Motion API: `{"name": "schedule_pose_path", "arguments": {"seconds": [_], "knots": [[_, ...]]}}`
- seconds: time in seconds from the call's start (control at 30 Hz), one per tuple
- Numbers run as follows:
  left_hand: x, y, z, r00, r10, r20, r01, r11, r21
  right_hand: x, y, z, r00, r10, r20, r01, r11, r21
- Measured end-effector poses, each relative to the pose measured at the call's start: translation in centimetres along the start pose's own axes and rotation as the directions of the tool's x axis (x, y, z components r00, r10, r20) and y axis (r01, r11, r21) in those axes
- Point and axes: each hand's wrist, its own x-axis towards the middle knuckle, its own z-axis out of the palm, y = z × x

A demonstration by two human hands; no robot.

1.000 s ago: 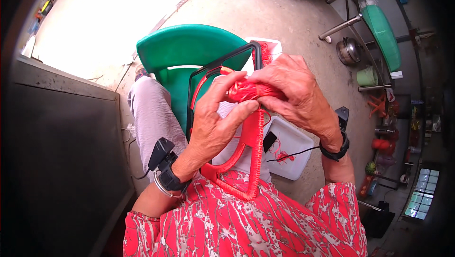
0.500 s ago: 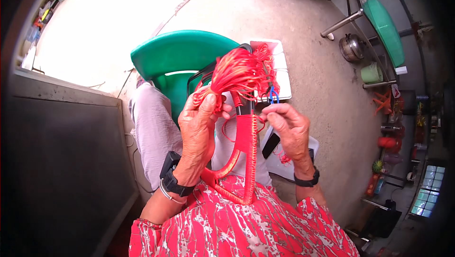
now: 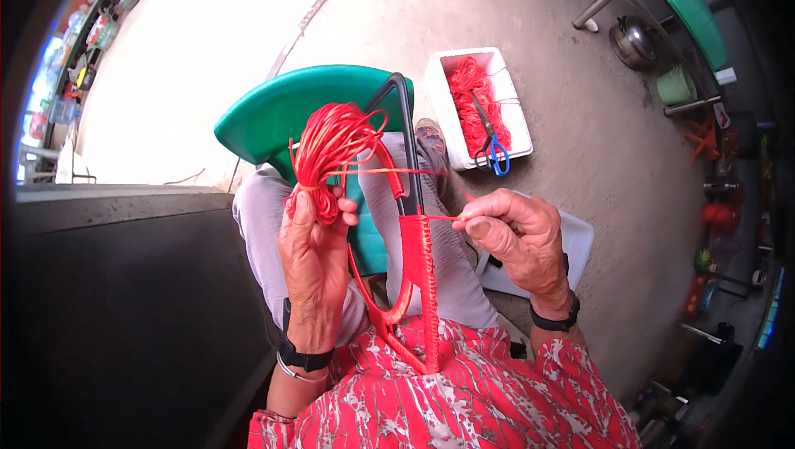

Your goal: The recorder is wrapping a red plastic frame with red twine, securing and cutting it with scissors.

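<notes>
A bundle of red cord [image 3: 331,147] is gripped at its lower end by my left hand [image 3: 310,238], left of a black frame [image 3: 406,130]. The frame stands upright against my lap, and its nearer part is wrapped in red cord [image 3: 418,258] with a stitched edge. To the right of it, my right hand [image 3: 517,234] pinches a strand of red cord [image 3: 443,218] between thumb and fingers. That strand runs taut to the top of the wrapped part. Another strand stretches from the bundle across the frame toward the right.
On the floor ahead, a white foam box [image 3: 520,130] holds more red cord and blue-handled scissors [image 3: 497,155]. A green plastic chair [image 3: 281,109] stands before me. A white tray [image 3: 577,242] lies at right; a metal pot [image 3: 634,41] sits farther off. A dark panel [image 3: 124,292] borders my left.
My left hand has moved left with the cord bundle, away from the frame. The right hand has come slightly lower, and its strand is now straight. The foam box is more fully in view.
</notes>
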Motion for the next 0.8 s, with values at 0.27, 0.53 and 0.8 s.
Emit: {"name": "schedule_pose_path", "arguments": {"seconds": [0.27, 0.53, 0.8], "knots": [[-0.5, -1.0, -0.7, 0.998, -0.041, -0.037, 0.042, 0.998, 0.044, 0.7, 0.7, -0.9, 0.99, -0.043, 0.134, 0.037, 0.998, 0.047], [-1.4, -3.8, -0.2, 0.988, -0.156, -0.012, 0.156, 0.987, -0.027, 1.0, 3.8, -0.9, 0.919, 0.295, 0.261, -0.335, 0.934, 0.122], [-1.9, -4.7, -1.1, 0.974, -0.224, -0.018, 0.224, 0.974, -0.025, 2.2, 3.0, 0.7, 0.857, 0.426, 0.291, -0.421, 0.903, -0.085]]}}
